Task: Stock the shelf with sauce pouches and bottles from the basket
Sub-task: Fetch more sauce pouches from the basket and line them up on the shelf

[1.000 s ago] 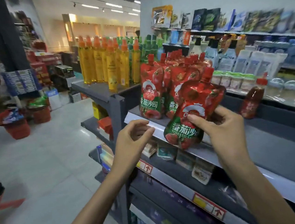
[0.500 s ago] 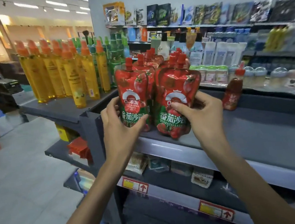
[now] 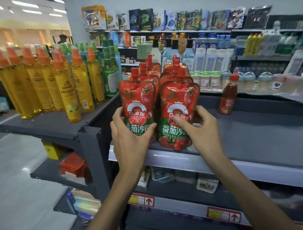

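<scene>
Left hand (image 3: 130,138) grips the left red plastic tomato-sauce pouch (image 3: 138,97): fingers curled round its left edge, thumb laid across the green lower label. Right hand (image 3: 201,128) grips the right red plastic tomato-sauce pouch (image 3: 179,97), w/ thumb pressed on the printed front & fingers wrapped behind its right edge.

Head view: both pouches stand upright side by side at the front of the dark grey metal shelf (image 3: 259,138), edges just about touching. Right pouch's btm sits by the shelf's front lip; left pouch's btm is hidden by the hand. Behind each one, more red pouches (image 3: 149,67) line up in 2 rows, red spout caps showing above.

On the same shelf, further right & well apart from the pouches, a small brown sauce bottle w/ red nozzle cap (image 3: 227,95) stands upright toward the back.

To the left, on the end unit's top, tall yellow bottles w/ orange caps (image 3: 68,89) stand packed together, w/ green bottles (image 3: 109,76) just behind them. Below the pouches, flat packets (image 3: 207,184) lie on the next shelf down, over a price strip w/ red arrow tags (image 3: 223,216). Bkgd shelves hold white bottles & boxed goods, too blurred to read.
</scene>
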Demonstrator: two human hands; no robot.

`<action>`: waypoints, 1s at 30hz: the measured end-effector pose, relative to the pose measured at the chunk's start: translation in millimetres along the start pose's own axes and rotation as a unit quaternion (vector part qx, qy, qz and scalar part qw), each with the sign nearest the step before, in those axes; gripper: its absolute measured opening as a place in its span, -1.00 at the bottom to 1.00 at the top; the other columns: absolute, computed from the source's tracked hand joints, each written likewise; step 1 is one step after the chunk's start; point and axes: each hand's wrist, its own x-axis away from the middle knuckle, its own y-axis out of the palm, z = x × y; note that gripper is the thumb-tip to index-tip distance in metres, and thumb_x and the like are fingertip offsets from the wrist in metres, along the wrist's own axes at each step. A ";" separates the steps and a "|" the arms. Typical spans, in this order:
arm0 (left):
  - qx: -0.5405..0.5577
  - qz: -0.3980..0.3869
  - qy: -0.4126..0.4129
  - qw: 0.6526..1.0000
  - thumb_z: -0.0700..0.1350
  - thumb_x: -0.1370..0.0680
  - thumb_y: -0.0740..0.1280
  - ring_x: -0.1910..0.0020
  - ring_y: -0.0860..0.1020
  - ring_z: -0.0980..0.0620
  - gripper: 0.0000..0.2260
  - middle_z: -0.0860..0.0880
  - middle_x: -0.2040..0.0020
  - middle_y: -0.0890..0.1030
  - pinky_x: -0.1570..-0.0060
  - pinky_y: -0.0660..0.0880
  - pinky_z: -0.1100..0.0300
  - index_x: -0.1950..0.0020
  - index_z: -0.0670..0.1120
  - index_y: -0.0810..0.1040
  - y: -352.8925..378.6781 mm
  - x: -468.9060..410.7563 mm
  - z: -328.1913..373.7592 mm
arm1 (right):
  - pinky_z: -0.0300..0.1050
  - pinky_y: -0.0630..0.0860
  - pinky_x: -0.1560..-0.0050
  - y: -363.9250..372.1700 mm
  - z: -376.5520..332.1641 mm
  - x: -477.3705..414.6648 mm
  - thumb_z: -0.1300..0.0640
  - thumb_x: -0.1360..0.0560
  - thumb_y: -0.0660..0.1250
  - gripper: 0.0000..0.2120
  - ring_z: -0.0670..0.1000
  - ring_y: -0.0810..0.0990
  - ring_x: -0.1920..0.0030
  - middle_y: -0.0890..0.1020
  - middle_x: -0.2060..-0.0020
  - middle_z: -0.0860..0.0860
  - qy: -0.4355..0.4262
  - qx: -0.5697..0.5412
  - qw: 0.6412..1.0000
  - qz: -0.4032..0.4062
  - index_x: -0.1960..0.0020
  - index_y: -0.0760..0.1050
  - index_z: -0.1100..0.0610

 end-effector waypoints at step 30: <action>-0.043 -0.070 0.009 0.997 0.28 -0.35 0.57 -0.35 0.50 -0.03 -0.10 0.04 -0.39 0.47 -0.21 0.58 -0.18 -0.54 0.14 0.17 -4.1 -3.4 -1.5 | -0.07 0.66 -0.06 8.2 15.3 27.9 -0.11 -0.33 0.64 -0.35 -0.11 0.65 -0.05 0.66 -0.12 -0.14 -0.016 0.185 0.982 -0.012 -0.32 0.42 -0.07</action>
